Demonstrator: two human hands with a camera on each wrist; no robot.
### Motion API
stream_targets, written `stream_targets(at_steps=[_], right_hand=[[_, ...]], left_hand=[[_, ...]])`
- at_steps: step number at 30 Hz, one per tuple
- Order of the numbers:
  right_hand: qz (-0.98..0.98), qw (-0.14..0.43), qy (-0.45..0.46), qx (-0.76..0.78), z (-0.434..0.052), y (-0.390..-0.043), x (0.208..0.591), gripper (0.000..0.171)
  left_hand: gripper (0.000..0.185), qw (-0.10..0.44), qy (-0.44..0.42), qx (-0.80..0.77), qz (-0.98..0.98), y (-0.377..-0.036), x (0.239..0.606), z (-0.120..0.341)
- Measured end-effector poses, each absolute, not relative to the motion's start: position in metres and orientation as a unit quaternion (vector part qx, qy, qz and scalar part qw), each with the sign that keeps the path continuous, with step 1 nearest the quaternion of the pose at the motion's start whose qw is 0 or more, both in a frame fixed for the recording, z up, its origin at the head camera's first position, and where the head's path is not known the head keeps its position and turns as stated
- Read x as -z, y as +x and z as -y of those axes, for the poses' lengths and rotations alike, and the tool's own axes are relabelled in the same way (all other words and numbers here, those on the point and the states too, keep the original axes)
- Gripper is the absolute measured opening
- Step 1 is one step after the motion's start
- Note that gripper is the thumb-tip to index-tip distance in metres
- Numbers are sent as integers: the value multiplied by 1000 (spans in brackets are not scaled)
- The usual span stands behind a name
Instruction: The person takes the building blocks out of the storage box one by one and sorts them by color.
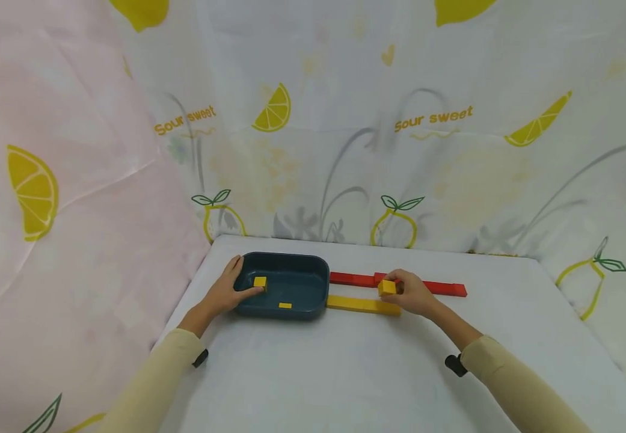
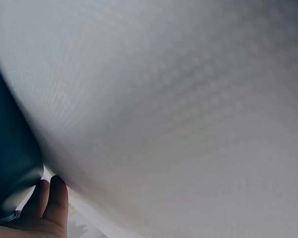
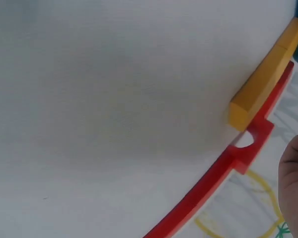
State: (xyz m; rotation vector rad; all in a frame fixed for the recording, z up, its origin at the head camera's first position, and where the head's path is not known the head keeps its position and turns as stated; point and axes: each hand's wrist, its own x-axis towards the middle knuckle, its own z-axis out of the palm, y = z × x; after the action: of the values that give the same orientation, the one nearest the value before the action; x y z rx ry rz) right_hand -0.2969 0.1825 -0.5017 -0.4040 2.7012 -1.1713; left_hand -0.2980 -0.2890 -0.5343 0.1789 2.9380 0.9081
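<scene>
A dark teal rectangular tray (image 1: pixel 291 257) lies on the table with a yellow cube (image 1: pixel 260 281) and a small flat yellow block (image 1: pixel 285 305) inside. My left hand (image 1: pixel 223 293) holds its left side, the thumb reaching over the rim and the fingers along the outside; fingers (image 2: pixel 56 201) show against the tray wall (image 2: pixel 12 144) in the left wrist view. With thumb and fingertips, my right hand (image 1: pixel 414 293) pinches another yellow cube (image 1: pixel 387 288) above the rows of blocks. In the right wrist view only part of the right hand (image 3: pixel 294 176) shows, its cube hidden.
A yellow row of blocks (image 1: pixel 361 304) extends right from the tray. Behind it runs a longer red row (image 1: pixel 445 288); one red piece (image 3: pixel 257 144) has a rounded opening. A lemon-printed cloth (image 1: pixel 334 162) hangs behind the white table (image 1: pixel 313 373), with a pinkish cloth (image 1: pixel 91 252) at left.
</scene>
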Motion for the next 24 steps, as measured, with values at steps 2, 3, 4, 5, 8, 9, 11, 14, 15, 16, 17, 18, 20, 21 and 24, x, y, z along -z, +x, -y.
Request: stream_targets(at_steps=[2,3,4,5,8,9,11,14,15,16,17,18,20,21,24], right_hand=[[-909,79,-133,388,-190,-295,505,39],[-911,76,-132,384,-194,-294,507,39],[-912,71,-131,382,-197,-293,508,40],[-913,67,-135,378,-200,-293,509,40],[-918,64,-135,367,-210,-292,514,38],[-920,65,-134,363,-213,-291,515,38],[-924,66,-133,353,-217,-291,517,37],[-928,74,-122,344,-221,-291,518,37],[-929,75,-118,341,-222,-291,519,37],[-930,77,-117,340,-223,-290,520,38],[-930,79,-114,339,-224,-290,520,38],[-930,81,-114,339,-226,-290,521,37],[-931,81,-115,337,-228,-289,522,36],[-931,80,-115,337,-230,-289,522,35],[-932,76,-121,334,-233,-289,523,34]], left_hand=[[119,31,59,-299,-952,-298,533,289],[119,30,59,-301,-951,-298,533,290],[118,29,59,-302,-951,-298,533,290],[118,29,60,-303,-951,-298,533,289],[117,29,62,-299,-952,-298,534,288],[116,30,63,-298,-952,-298,535,288],[116,28,64,-297,-952,-298,535,288],[115,28,64,-301,-951,-298,535,288],[116,28,63,-304,-950,-297,535,289],[116,28,62,-306,-950,-297,534,289],[116,28,63,-306,-950,-297,535,288],[116,29,62,-305,-950,-297,535,288],[116,30,62,-307,-949,-297,535,288],[116,30,62,-307,-949,-297,534,288],[116,31,60,-312,-948,-297,534,288]])
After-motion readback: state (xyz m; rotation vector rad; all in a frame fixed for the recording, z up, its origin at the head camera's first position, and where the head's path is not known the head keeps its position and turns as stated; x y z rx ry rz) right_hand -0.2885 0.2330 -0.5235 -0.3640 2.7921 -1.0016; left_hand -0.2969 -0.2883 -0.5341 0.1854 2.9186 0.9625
